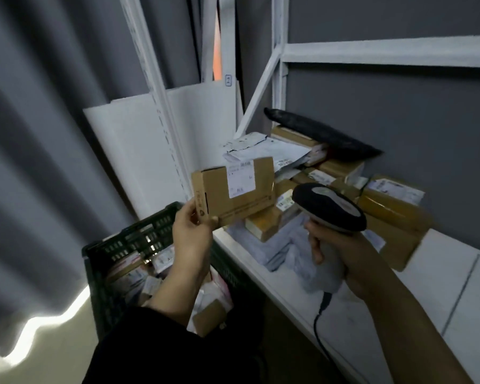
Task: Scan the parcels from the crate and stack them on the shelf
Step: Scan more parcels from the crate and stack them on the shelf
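Note:
My left hand (191,230) holds a flat brown cardboard parcel (219,198) by its lower left corner, its white label facing me, above the shelf's left end. My right hand (336,249) grips a grey and black handheld scanner (329,206), whose head is level with the parcel and just to its right. The scanner's black cable hangs down below my hand. The dark green crate (139,239) stands on the floor under my left arm, with several parcels inside. Brown boxes, grey bags and a black bag are heaped on the white shelf (432,295).
The heap of parcels (344,173) fills the shelf's back left part. White rack uprights and an upper beam (385,51) frame the shelf. A white panel (139,139) leans behind the crate. A grey curtain (39,134) hangs on the left.

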